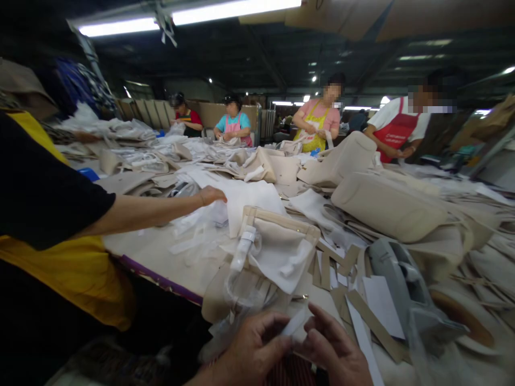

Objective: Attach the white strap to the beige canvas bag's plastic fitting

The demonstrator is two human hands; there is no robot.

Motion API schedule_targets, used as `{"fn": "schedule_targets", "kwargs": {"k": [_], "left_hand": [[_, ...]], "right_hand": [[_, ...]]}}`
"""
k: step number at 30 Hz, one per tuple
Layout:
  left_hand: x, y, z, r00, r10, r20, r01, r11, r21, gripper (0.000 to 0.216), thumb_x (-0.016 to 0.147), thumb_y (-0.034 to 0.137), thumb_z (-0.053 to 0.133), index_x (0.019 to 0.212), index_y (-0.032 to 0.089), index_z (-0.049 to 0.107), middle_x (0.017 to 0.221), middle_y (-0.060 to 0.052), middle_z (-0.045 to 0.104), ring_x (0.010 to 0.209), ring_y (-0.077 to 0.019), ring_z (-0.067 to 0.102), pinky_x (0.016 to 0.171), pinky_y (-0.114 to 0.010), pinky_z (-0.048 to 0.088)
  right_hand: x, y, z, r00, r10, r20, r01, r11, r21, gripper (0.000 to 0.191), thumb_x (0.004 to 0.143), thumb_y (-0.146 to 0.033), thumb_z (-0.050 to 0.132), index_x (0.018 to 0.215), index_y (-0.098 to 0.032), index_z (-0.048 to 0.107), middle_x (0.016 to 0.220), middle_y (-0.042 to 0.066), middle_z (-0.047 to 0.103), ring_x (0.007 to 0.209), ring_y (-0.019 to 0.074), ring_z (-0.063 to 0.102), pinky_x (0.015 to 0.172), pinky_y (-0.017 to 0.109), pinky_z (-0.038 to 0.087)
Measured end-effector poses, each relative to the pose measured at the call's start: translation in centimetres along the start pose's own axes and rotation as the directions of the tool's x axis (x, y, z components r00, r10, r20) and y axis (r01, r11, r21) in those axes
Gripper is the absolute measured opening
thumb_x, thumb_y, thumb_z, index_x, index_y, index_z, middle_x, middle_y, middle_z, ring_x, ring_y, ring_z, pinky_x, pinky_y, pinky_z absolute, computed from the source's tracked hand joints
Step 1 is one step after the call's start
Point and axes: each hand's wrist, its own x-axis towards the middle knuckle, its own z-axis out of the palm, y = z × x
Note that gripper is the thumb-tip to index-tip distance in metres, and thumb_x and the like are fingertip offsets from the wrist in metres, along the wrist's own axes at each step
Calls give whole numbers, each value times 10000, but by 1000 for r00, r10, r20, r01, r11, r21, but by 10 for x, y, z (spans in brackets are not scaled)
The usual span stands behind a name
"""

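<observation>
— Two hands were at work?
— Yes. At six o'clock the left hand (245, 348) and right hand (336, 351) each had a pinching grip on a white strip (295, 321), just before the unfinished cream bag (277, 246) on the desk (153, 249).
— Finished?
— Seemingly not; loose pieces lay everywhere.

head cam | worn high, faces forward-down along table (161, 252) | own hands close at bottom edge | co-workers far behind

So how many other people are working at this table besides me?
5: a co-worker's arm reaches in close on the left; four stand at the far side, in red, blue, pink with a yellow apron, and white with a red apron. More may be hidden.
</observation>
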Motion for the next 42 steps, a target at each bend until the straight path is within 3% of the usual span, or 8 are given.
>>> {"fn": "schedule_targets", "kwargs": {"k": [5,9,16,22,27,32,36,42], "left_hand": [[-7,-1,-9,999,52,-6,-49,966,253,273,835,286,559,1082,218,652,1042,-38,676,951,-194,608,862,-271,454],[-12,-6,-14,999,22,-45,-5,936,353,271,806,218,571,1062,229,657,1011,-19,675,933,-180,599,848,-247,444],[-15,-12,-16,999,-42,-29,49,950,308,255,803,203,559,1034,216,664,977,-7,680,924,-171,599,832,-240,437],[-17,-12,-8,995,-99,30,96,992,82,267,833,207,516,1072,179,630,948,-18,684,901,-170,617,796,-245,467],[-18,-16,-2,997,-36,-73,54,962,269,263,868,275,496,1095,195,603,963,-22,675,895,-166,611,793,-238,459],[-20,-5,-6,998,-4,66,-29,875,483,292,883,352,485,1107,215,612,1002,-29,673,865,-162,602,795,-230,444],[-17,0,-3,999,-13,45,-8,902,431,288,910,354,436,1073,211,625,1011,-22,676,857,-148,604,776,-211,446],[-12,0,1,997,-13,75,-12,946,323,254,910,301,436,999,170,634,925,-22,682,827,-145,611,756,-213,452]], "right_hand": [[7,0,2,986,-24,164,56,980,-193,500,602,-426,766,1045,-212,677,791,34,679,713,181,633,650,266,524],[13,6,-3,972,17,235,38,973,-229,443,611,-401,760,1000,-199,697,866,66,702,774,208,640,702,290,523],[6,13,1,972,140,191,-120,986,-114,439,597,-369,779,993,-200,696,760,35,680,691,172,603,638,266,491],[3,22,2,968,175,180,-180,984,13,425,577,-348,793,965,-203,701,695,17,647,615,150,572,604,274,479],[5,32,-5,947,183,264,-171,983,-69,423,610,-373,771,990,-204,698,797,34,654,780,202,602,760,354,499],[2,33,-6,940,193,280,-193,981,-27,405,626,-365,770,989,-199,698,776,31,650,775,202,612,727,327,497],[0,30,-2,964,179,195,-183,983,2,392,601,-368,786,944,-194,711,720,14,640,683,159,589,626,263,479],[0,27,0,954,227,194,-240,970,42,403,599,-363,794,954,-197,704,652,-4,633,514,96,521,528,234,437]]}}
